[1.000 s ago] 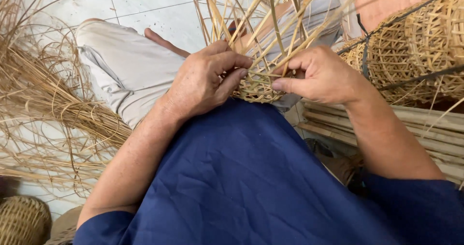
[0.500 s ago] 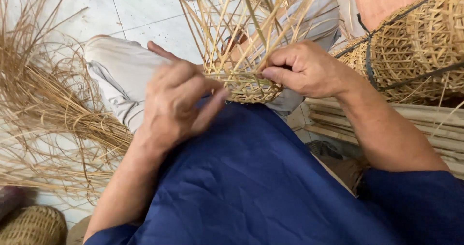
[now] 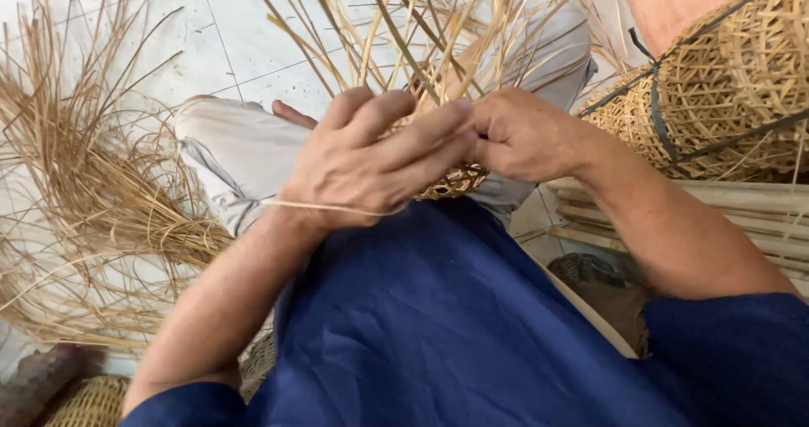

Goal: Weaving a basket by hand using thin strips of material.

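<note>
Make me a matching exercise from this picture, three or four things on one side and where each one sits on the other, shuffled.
Things:
1. small half-woven straw basket
2. loose bundle of long tan straw strips
3. stack of finished open-weave baskets
4. left hand

Places:
A. upper right corner
B. spread on the tiled floor at left
C. on the lap, between both hands
D. over the basket's left side

Pairs: 1-C, 2-B, 3-A, 4-D

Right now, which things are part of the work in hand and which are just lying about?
In hand:
left hand
right hand
half-woven basket
upright strips

Lying about:
loose strip bundle
finished baskets
small basket
</note>
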